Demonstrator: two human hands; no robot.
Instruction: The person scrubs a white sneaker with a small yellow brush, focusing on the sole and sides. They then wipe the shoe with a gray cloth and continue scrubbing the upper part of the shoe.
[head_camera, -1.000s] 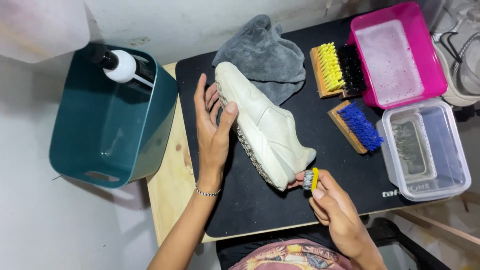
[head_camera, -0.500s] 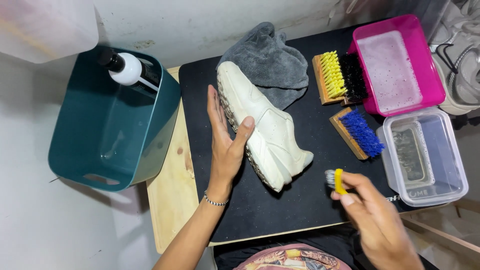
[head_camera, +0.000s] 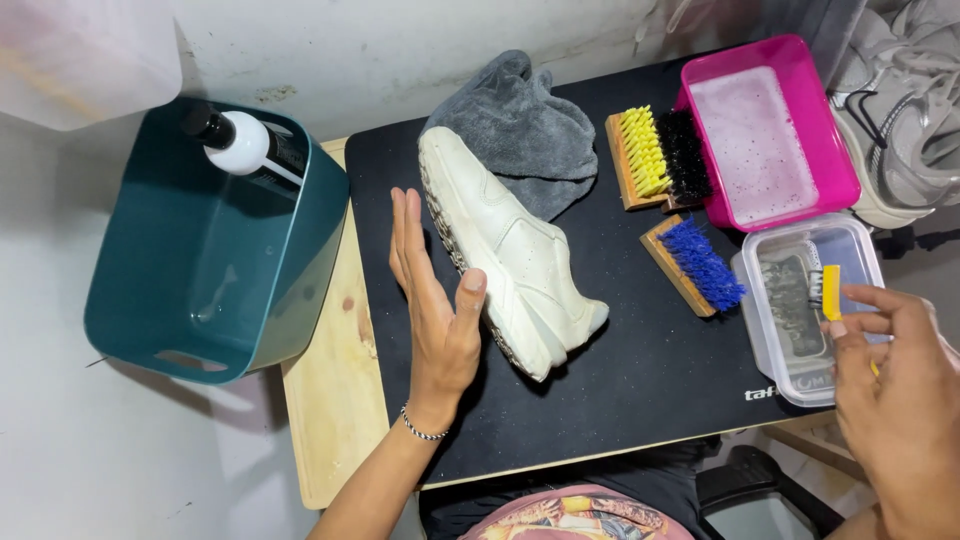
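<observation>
Since the earlier frames, the right hand (head_camera: 900, 390) had carried its small yellow-handled brush (head_camera: 826, 292) away from the toe of the white sneaker (head_camera: 510, 255) to the right edge of the frame, above the clear plastic container (head_camera: 812, 310); its fingers pinched the handle. The left hand (head_camera: 432, 295), open and flat, steadied the sneaker's sole at centre frame, as before. The shoe lay on its side on a black mat (head_camera: 640, 380) over a pale wooden table (head_camera: 335, 400). A grey cloth (head_camera: 520, 125), two wooden brushes and a pink tub (head_camera: 765, 130) sat at upper right; a teal bin (head_camera: 200, 250) stood left, against a white wall.
</observation>
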